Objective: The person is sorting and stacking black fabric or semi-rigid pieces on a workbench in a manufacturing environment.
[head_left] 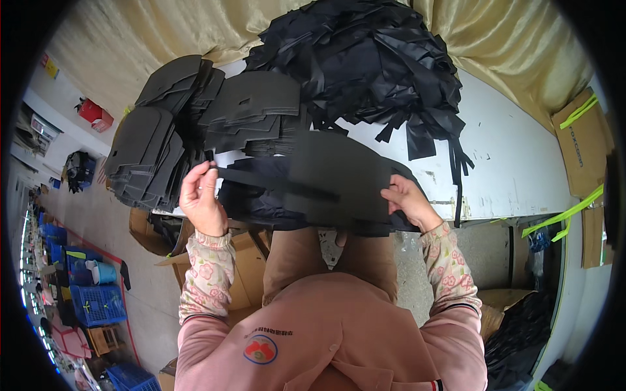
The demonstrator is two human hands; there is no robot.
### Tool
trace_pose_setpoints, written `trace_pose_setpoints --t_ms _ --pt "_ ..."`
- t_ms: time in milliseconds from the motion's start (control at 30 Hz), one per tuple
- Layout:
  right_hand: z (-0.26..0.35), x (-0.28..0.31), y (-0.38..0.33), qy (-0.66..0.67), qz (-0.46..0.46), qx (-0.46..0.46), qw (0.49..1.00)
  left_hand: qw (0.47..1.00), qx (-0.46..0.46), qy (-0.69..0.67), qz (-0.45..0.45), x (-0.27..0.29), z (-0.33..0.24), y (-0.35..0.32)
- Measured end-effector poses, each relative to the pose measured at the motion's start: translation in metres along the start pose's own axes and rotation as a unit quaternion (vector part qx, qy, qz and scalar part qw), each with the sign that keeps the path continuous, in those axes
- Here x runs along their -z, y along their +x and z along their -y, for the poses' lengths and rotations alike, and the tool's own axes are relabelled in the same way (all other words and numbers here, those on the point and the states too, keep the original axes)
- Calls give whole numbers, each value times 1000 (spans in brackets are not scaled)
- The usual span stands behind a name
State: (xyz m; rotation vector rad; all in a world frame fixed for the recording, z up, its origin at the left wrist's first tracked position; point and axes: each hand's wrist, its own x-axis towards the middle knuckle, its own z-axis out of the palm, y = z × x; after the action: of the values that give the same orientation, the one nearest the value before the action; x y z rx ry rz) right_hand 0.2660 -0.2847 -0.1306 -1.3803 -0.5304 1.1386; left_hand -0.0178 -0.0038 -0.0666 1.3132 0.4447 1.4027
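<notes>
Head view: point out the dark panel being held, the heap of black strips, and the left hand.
dark panel (339, 179), head view, middle of its flat face
heap of black strips (365, 62), head view, centre of the pile
left hand (201, 195), head view, back of the hand

Our left hand (201, 199) and right hand (405, 203) hold a dark sheet (339, 179) at the near edge of the tabletop (515, 163). At ten o'clock, stacks of grey cut panels (195, 124) crowd right up to our left hand, leaving no way through. At twelve o'clock a heap of black strips (372, 62) blocks the far side, with strips trailing down at two o'clock. Bare tabletop lies open from two to three o'clock, right of our right hand. At three o'clock cardboard boxes (583, 140) close off the far end.
</notes>
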Motion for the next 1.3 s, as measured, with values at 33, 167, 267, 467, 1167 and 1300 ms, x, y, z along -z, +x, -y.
trace_pose_setpoints --t_ms 33,167,267,467,1167,1300 --pt "-5 9 -3 -66 -41 -13 997 999 2 10 -33 11 5 2" --pt "-25 52 -16 -174 -114 -37 977 983 -28 143 -113 45 14 8" --pt "-22 57 -27 -177 -152 -48 971 970 -56 206 -115 85 31 16" --pt "-45 76 -33 -194 -164 -53 966 888 -145 436 -12 88 51 9" --pt "-25 63 -47 -109 -128 -23 986 603 676 -423 40 -134 81 -193" --pt "-22 51 -48 -174 -158 -5 972 625 680 -382 19 -135 89 -196"
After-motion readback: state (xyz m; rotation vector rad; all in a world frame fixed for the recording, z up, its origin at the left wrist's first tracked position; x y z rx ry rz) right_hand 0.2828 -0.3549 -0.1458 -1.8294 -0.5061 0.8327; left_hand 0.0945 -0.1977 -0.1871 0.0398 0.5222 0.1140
